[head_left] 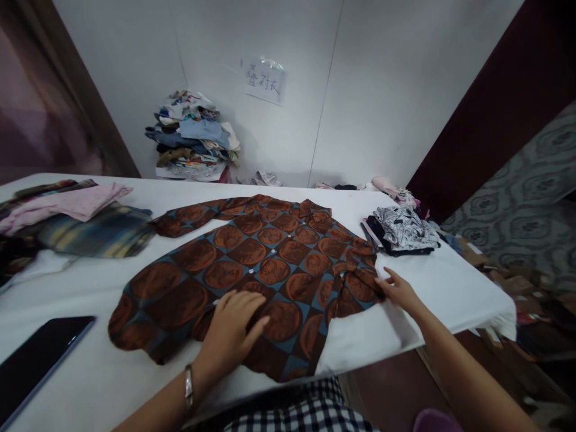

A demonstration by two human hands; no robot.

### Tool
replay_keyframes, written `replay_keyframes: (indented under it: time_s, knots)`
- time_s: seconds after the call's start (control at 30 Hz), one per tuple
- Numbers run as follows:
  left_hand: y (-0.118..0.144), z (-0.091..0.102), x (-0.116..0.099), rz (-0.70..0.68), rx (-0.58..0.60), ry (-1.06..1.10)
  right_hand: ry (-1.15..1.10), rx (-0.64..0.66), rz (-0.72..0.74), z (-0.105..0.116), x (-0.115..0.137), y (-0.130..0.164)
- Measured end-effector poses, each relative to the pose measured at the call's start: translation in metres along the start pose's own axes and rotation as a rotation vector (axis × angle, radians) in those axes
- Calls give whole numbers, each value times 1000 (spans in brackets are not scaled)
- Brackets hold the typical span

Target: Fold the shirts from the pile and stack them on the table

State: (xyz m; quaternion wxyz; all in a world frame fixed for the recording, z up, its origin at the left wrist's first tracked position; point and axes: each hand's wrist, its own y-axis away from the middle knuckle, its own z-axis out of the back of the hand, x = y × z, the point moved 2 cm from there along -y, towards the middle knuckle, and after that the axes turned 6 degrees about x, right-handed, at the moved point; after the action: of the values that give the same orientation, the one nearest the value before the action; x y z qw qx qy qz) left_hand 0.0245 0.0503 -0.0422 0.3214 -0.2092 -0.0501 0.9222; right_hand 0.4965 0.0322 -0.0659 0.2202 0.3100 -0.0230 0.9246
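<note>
A buttoned shirt (252,264) in brown and blue, patterned with large round shapes, lies spread on the white table (432,282). My left hand (234,330) rests flat on its lower front, fingers apart, with a bracelet on the wrist. My right hand (398,291) touches the right edge of the shirt near a folded sleeve, fingers slightly spread on the cloth.
Folded garments (76,222) lie at the left, a black-and-white patterned one (402,228) at the right. A pile of clothes (193,135) stands against the back wall under a paper sign (264,81). A dark tablet (36,360) lies at the near left.
</note>
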Motion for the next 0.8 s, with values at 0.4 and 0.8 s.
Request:
replay_keyframes:
  time_s: [0.4, 0.8]
  knots:
    - [24, -32, -82, -129, 336, 126, -632, -175, 24, -4, 8, 17]
    - [21, -13, -73, 150, 169, 688, -776, -531, 92, 65, 41, -15]
